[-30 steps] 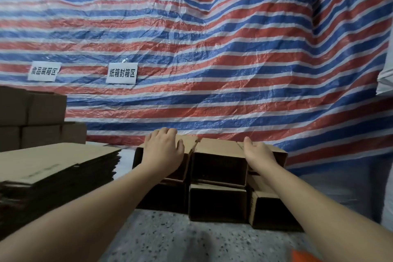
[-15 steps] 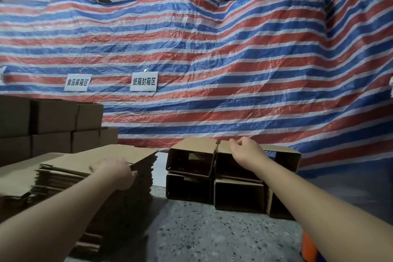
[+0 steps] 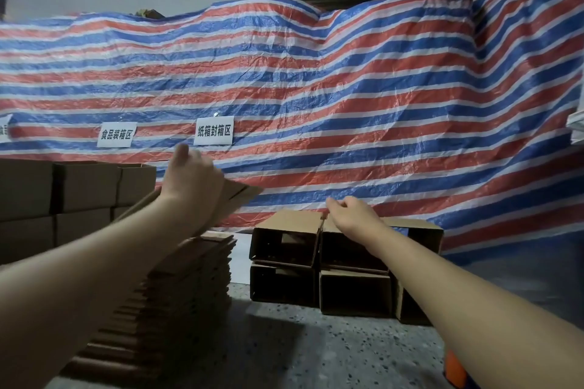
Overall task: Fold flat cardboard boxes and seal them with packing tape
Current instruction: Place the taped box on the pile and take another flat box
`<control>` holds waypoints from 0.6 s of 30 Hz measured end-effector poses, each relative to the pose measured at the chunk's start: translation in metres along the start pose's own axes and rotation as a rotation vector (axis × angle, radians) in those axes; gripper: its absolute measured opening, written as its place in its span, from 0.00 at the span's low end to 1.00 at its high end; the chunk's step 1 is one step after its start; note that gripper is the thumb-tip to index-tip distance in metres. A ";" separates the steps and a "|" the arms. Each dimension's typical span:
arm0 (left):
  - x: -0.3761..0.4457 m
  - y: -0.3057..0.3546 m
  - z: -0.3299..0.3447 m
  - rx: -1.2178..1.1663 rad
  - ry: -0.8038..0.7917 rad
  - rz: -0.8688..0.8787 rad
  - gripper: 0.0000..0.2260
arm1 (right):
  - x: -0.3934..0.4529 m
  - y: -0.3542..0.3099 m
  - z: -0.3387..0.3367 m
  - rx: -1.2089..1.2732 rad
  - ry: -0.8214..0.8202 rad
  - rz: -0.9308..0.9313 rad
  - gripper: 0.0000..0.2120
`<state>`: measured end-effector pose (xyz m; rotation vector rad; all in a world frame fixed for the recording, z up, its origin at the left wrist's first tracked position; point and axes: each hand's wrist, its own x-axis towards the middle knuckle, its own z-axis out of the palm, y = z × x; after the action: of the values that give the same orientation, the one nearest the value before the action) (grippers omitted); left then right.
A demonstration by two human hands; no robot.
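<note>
Against the striped tarp (image 3: 347, 88), the left hand (image 3: 189, 180) is now lifting a pinched flat cardboard (image 3: 235, 199) off the stack (image 3: 189, 265); the right hand (image 3: 354, 215), fingers curled, is still resting on the folded boxes (image 3: 287, 230).

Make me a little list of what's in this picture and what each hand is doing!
left hand: lifted, grips a flat cardboard sheet
right hand: over the top row of folded boxes, fingers loosely curled, contact unclear
flat stack: on the floor, at left
folded boxes: two rows high, open sides facing the camera
backdrop: striped tarp with two white signs
</note>
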<state>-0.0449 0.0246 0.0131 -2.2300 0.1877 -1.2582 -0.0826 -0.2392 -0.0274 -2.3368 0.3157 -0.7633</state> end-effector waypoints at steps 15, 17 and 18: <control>0.023 0.034 -0.058 -1.092 0.383 -0.017 0.16 | -0.018 0.013 -0.074 0.761 0.309 0.171 0.34; 0.020 0.062 -0.048 -1.193 0.386 -0.115 0.16 | -0.026 0.029 -0.076 0.739 0.316 0.226 0.30; 0.017 0.077 -0.045 -1.264 0.378 -0.197 0.17 | -0.032 0.039 -0.074 0.744 0.307 0.247 0.29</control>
<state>-0.0609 -0.0639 0.0020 -2.9842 1.2184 -2.0040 -0.1533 -0.2937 -0.0209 -1.4585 0.3663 -0.9204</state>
